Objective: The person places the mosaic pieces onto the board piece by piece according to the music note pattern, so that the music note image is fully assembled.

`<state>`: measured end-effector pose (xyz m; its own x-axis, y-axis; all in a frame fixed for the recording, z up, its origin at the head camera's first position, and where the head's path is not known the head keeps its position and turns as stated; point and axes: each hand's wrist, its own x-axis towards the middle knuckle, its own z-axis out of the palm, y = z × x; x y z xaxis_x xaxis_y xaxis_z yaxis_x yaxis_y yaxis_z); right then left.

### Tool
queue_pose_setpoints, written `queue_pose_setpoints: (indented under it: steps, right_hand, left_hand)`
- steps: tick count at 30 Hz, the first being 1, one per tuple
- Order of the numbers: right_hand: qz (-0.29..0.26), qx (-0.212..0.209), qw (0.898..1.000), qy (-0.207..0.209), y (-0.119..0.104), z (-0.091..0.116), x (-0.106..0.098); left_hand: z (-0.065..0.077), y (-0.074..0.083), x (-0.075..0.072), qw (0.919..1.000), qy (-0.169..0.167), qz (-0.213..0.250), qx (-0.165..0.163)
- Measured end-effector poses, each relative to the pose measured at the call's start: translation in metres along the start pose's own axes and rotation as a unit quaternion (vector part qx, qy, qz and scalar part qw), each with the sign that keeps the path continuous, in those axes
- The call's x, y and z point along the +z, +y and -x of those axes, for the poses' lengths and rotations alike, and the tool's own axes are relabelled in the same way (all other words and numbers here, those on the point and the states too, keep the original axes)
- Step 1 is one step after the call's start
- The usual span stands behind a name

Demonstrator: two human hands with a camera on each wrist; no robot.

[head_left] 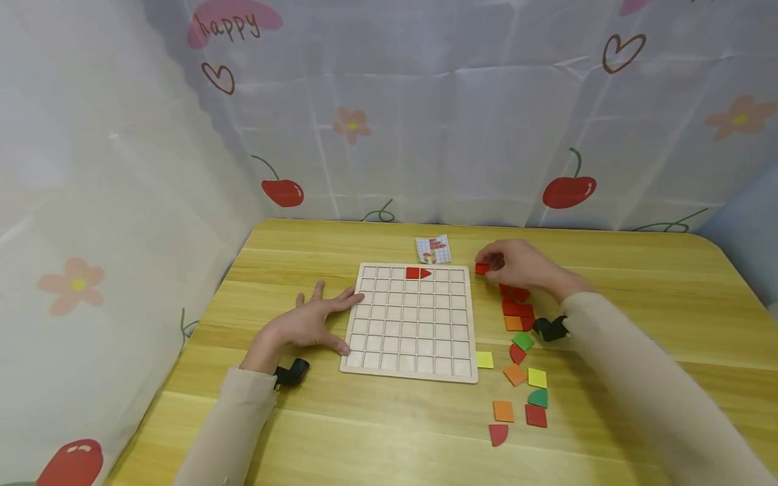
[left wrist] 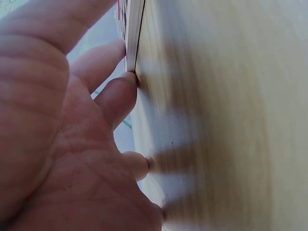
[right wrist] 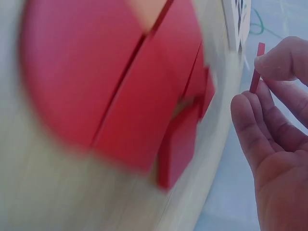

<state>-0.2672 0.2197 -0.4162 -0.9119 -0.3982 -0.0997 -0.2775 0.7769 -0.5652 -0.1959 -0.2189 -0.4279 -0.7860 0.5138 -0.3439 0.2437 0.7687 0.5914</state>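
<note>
A wooden grid board (head_left: pixel 410 327) lies on a table (head_left: pixel 389 432). At its left edge, a person's left hand (head_left: pixel 308 322) rests with fingers spread, touching the rim. Beyond its upper right corner, well apart from the other, the right hand (head_left: pixel 524 266) pinches a red tile (head_left: pixel 482 268). A red square (head_left: pixel 412 273) and red triangle (head_left: pixel 425 273) sit in the board's far row; a pattern card (head_left: pixel 433 249) lies just behind it, and loose coloured pieces (head_left: pixel 523 341) lie to its right.

The held tile (head_left: pixel 481 268) is red; the pale board (head_left: pixel 402 308) is gridded. Loose tiles (head_left: pixel 503 411) are red, orange, yellow and green. The yellow worktop (head_left: pixel 389 432) is wood-grained; the whitish backdrop (head_left: pixel 437 135) bears red cherries (head_left: pixel 568 193).
</note>
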Motion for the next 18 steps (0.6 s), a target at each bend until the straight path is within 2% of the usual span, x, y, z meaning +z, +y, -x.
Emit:
queue_pose_setpoints:
  steps: [11,18]
  right_hand:
    - [-0.038,-0.033,0.999,0.0,-0.027,-0.025,0.02]
    - [-0.062,-0.064,0.996,-0.018,-0.045,-0.038,0.036]
  left_hand:
    - [-0.002,-0.002,0.001,1.0,-0.002,0.006,0.0]
    - [-0.001,-0.001,0.0,0.9999,-0.004,0.011,-0.003]
